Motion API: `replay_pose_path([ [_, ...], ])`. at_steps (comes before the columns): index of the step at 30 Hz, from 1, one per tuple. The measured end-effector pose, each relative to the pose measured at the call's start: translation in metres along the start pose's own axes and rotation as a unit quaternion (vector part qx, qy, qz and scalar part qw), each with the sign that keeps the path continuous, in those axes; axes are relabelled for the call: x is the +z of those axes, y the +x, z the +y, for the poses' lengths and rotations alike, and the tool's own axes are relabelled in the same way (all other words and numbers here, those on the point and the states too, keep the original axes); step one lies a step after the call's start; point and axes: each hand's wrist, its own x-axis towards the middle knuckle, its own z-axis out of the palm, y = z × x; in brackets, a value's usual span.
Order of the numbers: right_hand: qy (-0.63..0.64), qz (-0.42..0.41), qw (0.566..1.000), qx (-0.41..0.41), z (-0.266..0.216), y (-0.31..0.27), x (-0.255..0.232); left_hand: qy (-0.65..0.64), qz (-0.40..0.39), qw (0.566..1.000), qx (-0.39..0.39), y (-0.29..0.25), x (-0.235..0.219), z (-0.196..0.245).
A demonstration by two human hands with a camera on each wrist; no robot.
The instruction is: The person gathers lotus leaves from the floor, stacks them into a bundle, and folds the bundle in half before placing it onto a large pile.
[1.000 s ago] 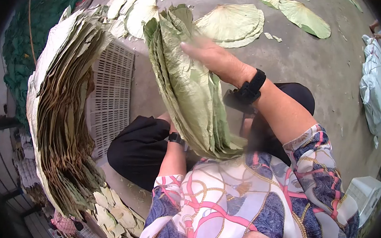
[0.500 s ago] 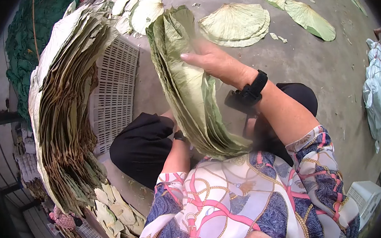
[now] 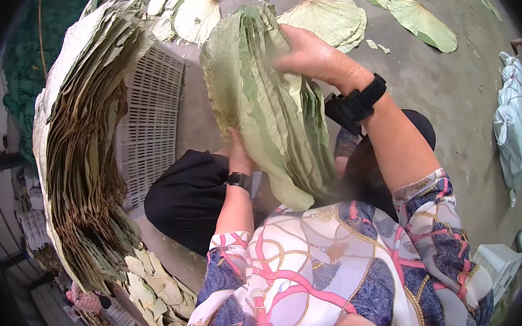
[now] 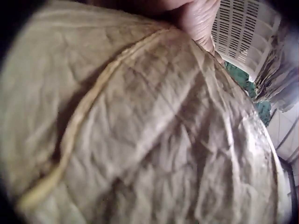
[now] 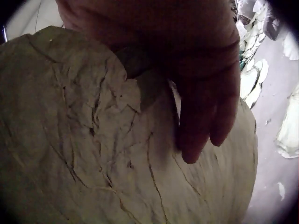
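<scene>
A thick bundle of pale green dried lotus leaves (image 3: 265,114), folded into half rounds, stands upright over the lap between both hands. My left hand (image 3: 239,152) grips it low on its left edge; most of the fingers are hidden behind the leaves. In the left wrist view a crinkled leaf with a yellowish rib (image 4: 93,98) fills the picture below that hand. High on the bundle's right side, my right hand (image 3: 321,57) holds the leaf edges, its thumb towards the front. The right wrist view shows its fingers (image 5: 201,116) down against the leaf surface.
A tall curved stack of browned leaves (image 3: 84,149) rises at the left, against a white slatted crate (image 3: 151,117). Loose leaves (image 3: 330,21) lie on the concrete floor ahead. A tied white sack (image 3: 514,121) and a white bin (image 3: 495,264) are at the right.
The bundle has turned so its leaves face more forward and fan apart. My right hand has moved up and right along its edge; my left hand has come into view at the lower left edge.
</scene>
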Motion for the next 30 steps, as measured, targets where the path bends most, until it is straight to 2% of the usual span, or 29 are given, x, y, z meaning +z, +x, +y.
replay_pose_path([
  [1, -0.003, 0.04, 0.999, -0.029, 0.006, 0.002, 0.001, 0.01, 0.003, 1.0, -0.003, -0.002, 0.001, 0.002],
  [4, -0.039, 0.052, 0.998, -0.016, 0.011, -0.001, -0.003, 0.077, 0.024, 0.996, 0.025, -0.01, 0.015, 0.002],
  [8, -0.089, 0.081, 0.992, -0.032, 0.016, -0.002, -0.005, 0.052, 0.041, 0.998, -0.01, -0.018, 0.027, 0.008],
  [11, -0.156, 0.078, 0.985, 0.002, 0.016, -0.008, -0.008, 0.033, 0.031, 0.999, -0.017, -0.017, 0.028, 0.01],
  [13, -0.247, 0.153, 0.955, -0.055, 0.023, -0.009, -0.006, 0.025, 0.017, 1.0, -0.001, -0.008, 0.016, 0.01],
  [14, -0.248, 0.153, 0.955, -0.054, 0.026, -0.012, -0.005, 0.017, 0.004, 1.0, 0.016, -0.004, 0.011, 0.009],
  [16, -0.387, 0.197, 0.9, -0.039, 0.022, -0.019, -0.001, 0.016, 0.003, 1.0, 0.015, -0.008, 0.015, 0.012],
  [17, -0.387, 0.197, 0.9, -0.038, 0.025, -0.019, -0.001, 0.01, 0.004, 1.0, 0.02, -0.008, 0.015, 0.015],
  [19, -0.496, 0.186, 0.844, -0.086, 0.032, -0.022, -0.004, -0.002, 0.005, 1.0, 0.031, -0.01, 0.019, 0.021],
  [20, -0.497, 0.186, 0.843, -0.087, 0.034, -0.023, -0.008, -0.003, 0.004, 0.999, 0.031, -0.011, 0.022, 0.024],
  [21, -0.458, 0.071, 0.886, -0.03, 0.028, -0.024, -0.013, 0.0, 0.014, 0.999, 0.037, -0.02, 0.037, 0.032],
  [22, -0.409, -0.046, 0.911, 0.026, 0.025, -0.025, -0.016, 0.003, 0.024, 0.999, 0.044, -0.027, 0.049, 0.04],
  [23, -0.408, -0.035, 0.912, -0.016, 0.039, -0.028, -0.019, 0.027, 0.0, 0.996, 0.085, -0.032, 0.055, 0.045],
  [24, -0.41, -0.035, 0.911, -0.02, 0.037, -0.032, -0.023, 0.025, 0.0, 0.996, 0.088, -0.028, 0.05, 0.049],
  [25, -0.242, -0.019, 0.97, 0.007, 0.03, -0.036, -0.027, 0.047, 0.004, 0.992, 0.115, -0.021, 0.042, 0.054],
  [26, -0.067, -0.005, 0.997, 0.035, 0.025, -0.041, -0.029, 0.07, 0.008, 0.988, 0.14, -0.016, 0.033, 0.057],
  [27, 0.192, 0.017, 0.98, 0.052, 0.032, -0.044, -0.026, 0.06, 0.009, 0.984, 0.167, -0.03, 0.051, 0.064],
  [28, 0.19, 0.015, 0.981, 0.049, 0.022, -0.052, -0.03, 0.057, 0.008, 0.984, 0.17, -0.032, 0.055, 0.069],
  [30, 0.224, 0.071, 0.959, 0.156, 0.001, -0.067, -0.042, 0.101, 0.029, 0.969, 0.223, -0.033, 0.055, 0.085],
])
